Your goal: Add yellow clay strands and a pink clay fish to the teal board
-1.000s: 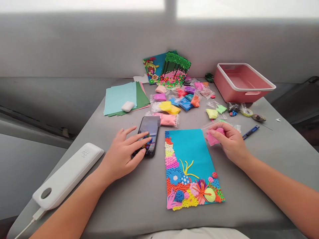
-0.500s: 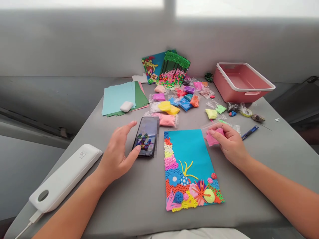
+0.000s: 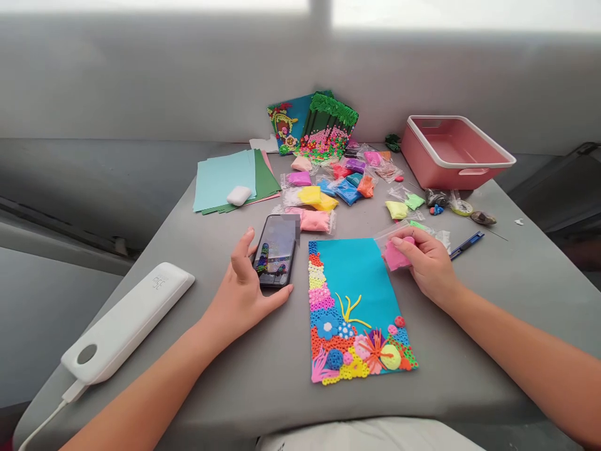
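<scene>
My left hand (image 3: 244,297) is at the near-left corner of a smartphone (image 3: 278,241) lying on the table. Its fingers are apart, some beside the phone's left edge and the thumb stretched along its near end; whether they touch it I cannot tell. The screen shows a picture with dark, colourful shapes. My right hand (image 3: 429,260) is closed on a small plastic bag of pink modelling clay (image 3: 398,253), over the right edge of a blue sheet (image 3: 352,269). Colourful clay flowers, balls, strands and tiny rings cover the sheet's left side and bottom.
Several bags of coloured clay (image 3: 348,192) lie beyond the phone. A pink basket (image 3: 462,175) stands at the back right, a utility knife (image 3: 467,245) nearer. Paper sheets (image 3: 220,181) with a white case (image 3: 238,195) lie back left; a white power bank (image 3: 136,319) lies at left.
My left hand has shifted toward the near end of the phone, its thumb moving off the screen to below it. The picture on the screen has changed. My right hand keeps its hold on the bag.
</scene>
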A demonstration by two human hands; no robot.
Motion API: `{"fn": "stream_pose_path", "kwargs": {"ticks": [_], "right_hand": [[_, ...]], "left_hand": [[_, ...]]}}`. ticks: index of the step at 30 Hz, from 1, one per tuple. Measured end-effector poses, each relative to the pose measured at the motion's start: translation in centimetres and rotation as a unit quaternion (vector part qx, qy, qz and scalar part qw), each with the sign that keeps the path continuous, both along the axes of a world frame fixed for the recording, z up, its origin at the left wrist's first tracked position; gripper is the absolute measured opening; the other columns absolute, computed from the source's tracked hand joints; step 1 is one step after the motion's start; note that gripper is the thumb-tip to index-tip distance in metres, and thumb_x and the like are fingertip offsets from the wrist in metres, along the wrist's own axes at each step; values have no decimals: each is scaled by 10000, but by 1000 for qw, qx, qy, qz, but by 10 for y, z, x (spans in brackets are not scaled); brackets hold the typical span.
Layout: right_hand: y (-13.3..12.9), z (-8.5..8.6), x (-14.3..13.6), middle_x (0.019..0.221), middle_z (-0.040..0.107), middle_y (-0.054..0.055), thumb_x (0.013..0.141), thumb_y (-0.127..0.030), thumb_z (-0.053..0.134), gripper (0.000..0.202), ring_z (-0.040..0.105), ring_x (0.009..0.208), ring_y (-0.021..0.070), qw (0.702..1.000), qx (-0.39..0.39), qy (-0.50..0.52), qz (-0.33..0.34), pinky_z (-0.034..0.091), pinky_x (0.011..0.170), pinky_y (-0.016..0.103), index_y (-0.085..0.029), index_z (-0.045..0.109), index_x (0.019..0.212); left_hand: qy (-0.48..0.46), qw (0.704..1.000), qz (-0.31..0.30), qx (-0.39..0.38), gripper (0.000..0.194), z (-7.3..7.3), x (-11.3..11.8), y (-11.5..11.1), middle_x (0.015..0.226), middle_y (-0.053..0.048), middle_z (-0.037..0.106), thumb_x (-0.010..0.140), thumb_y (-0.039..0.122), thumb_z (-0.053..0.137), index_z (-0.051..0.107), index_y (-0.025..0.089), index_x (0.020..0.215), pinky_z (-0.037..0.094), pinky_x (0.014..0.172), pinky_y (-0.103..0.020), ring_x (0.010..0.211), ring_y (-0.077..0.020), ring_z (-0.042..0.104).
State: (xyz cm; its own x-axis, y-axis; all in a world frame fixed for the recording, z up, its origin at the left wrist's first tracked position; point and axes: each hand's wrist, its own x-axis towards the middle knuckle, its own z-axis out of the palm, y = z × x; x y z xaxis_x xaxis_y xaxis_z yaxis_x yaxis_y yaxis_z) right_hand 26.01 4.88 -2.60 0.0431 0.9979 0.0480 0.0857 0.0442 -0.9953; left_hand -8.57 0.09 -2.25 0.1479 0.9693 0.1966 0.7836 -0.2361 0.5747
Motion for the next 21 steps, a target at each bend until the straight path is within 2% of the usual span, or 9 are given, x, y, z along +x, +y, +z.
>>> {"fn": "stream_pose_path", "kwargs": {"ticks": [7,11,13,15,16,18,19,21], "right_hand": [[3,-1,2,852,662,3,848,-449,730,225,616,755,157,1000,8,-1,-10,480,641,274,-233,704,905],[1,11,-2,910,707,14,800,-406,794,215,633,835,161,999,20,-20,-17,504,722,274,-225,743,904],[-2,22,-9,875,724,19,783,-424,818,243,661,811,162,1000,15,-15,19,535,749,291,-219,754,896],[-5,35,-18,825,736,16,757,-416,847,253,690,769,161,998,-3,20,62,563,743,300,-222,760,894],[-6,42,-23,829,748,13,731,-405,870,253,699,767,157,996,-7,37,80,570,731,290,-228,766,878],[-7,55,-35,835,765,13,689,-395,901,258,713,785,158,992,-12,58,114,579,729,284,-232,772,841],[-6,61,-41,832,770,14,673,-395,911,260,716,794,161,990,-7,59,130,579,727,283,-230,775,820],[-1,73,-53,814,770,17,657,-413,915,269,705,781,157,988,13,60,138,565,693,272,-220,783,789]], "left_hand": [[-11,999,34,-7,1011,-2,7,0,1677,-214,163,798,460,763,52,323,1503,519,1038,-611,1388,-414,495],[1,999,29,26,994,3,7,-1,1681,-227,160,812,478,760,87,296,1519,465,1084,-635,1440,-412,430],[3,998,29,60,870,15,10,-1,1671,-213,224,851,473,722,199,264,1513,407,1133,-637,1488,-400,356],[-8,998,12,57,627,35,17,-1,1581,-166,432,908,458,653,400,240,1438,416,1137,-597,1453,-360,409],[-21,999,-13,33,507,46,23,0,1487,-139,548,926,468,624,507,236,1362,435,1125,-572,1393,-339,483],[-79,993,-75,-55,416,68,37,3,1266,-97,700,915,518,633,632,241,1225,531,1022,-490,1202,-293,635],[-117,984,-102,-93,416,77,45,5,1202,-90,724,897,535,651,658,236,1187,563,968,-456,1134,-278,669],[-178,966,-150,-117,427,90,60,12,1196,-84,720,840,510,730,674,227,1154,588,908,-391,1085,-249,689]]}}
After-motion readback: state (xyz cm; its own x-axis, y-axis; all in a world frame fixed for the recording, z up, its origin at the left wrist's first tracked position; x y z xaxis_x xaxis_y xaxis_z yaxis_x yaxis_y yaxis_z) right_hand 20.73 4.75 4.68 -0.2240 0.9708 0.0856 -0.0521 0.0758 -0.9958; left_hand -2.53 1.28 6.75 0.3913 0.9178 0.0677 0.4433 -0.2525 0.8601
